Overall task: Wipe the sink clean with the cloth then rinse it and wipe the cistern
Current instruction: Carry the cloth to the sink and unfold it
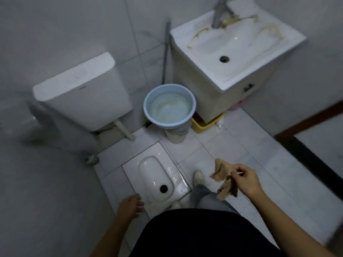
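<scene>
A white sink (246,71) with brown stains along its rim sits at the upper right on a cream cabinet, with a metal tap (220,13) at its back. The white cistern (79,93) hangs on the left wall. My right hand (245,178) is low at the right, far below the sink, pinching a crumpled beige-brown cloth (222,178) that dangles from the fingers. My left hand (131,204) hangs at the lower left with its fingers loosely apart and nothing in it.
A blue basin (154,106) of cloudy water rests on a white bucket between cistern and sink. A yellow tub (201,127) sits under the cabinet. A squat toilet pan (156,175) lies in the tiled floor by my feet. A grey pipe (166,52) runs up the corner.
</scene>
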The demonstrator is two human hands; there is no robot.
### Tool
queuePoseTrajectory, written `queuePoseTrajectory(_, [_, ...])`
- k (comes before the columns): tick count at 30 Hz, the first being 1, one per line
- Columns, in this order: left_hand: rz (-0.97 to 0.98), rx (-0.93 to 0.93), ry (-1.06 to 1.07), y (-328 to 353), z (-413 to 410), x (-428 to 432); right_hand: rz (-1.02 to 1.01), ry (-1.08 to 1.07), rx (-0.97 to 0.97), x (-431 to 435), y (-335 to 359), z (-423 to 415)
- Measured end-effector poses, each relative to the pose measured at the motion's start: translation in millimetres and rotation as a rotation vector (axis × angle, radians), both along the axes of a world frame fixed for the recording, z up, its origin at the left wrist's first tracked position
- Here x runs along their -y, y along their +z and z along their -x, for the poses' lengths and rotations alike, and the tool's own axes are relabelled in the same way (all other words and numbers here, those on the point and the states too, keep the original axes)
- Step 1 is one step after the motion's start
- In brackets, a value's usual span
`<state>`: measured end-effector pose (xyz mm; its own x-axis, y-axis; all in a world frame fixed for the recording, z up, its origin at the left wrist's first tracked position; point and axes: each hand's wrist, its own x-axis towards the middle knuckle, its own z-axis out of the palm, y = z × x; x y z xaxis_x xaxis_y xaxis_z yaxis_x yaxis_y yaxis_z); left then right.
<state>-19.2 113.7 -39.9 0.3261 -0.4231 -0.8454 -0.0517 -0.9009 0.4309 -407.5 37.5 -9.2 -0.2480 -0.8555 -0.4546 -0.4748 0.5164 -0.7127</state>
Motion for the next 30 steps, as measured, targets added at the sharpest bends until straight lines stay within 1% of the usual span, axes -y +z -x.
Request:
queuePoseTrajectory(5, [0.038,-0.013,-0.28,8,61,35,-0.083,-0.274,-0.035,-113,-14,75])
queuePoseTrajectory(9, [0.111,-0.015,-0.493,16,123,61,-0.139,-0.458,-0.027,-195,-31,116])
queuePoseTrajectory(13, [0.158,-0.031,-0.63,17,183,68,-0.166,-0.59,-0.017,-254,-44,153])
queuePoseTrajectory(16, [0.131,-0.007,-0.684,16,222,65,-0.17,-0.657,0.0,-280,-48,184])
queuePoseTrajectory(18, [0.11,0.013,-0.689,16,243,60,-0.162,-0.675,0.023,-283,-49,204])
queuePoseTrajectory(22, [0.117,0.055,-0.669,17,272,49,-0.155,-0.612,0.081,-260,-48,236])
queuePoseTrajectory(26, [0.056,0.089,-0.672,17,282,49,-0.101,-0.604,0.111,-213,-33,261])
queuePoseTrajectory(30, [0.008,0.13,-0.705,14,307,74,-0.024,-0.586,0.165,-156,-13,291])
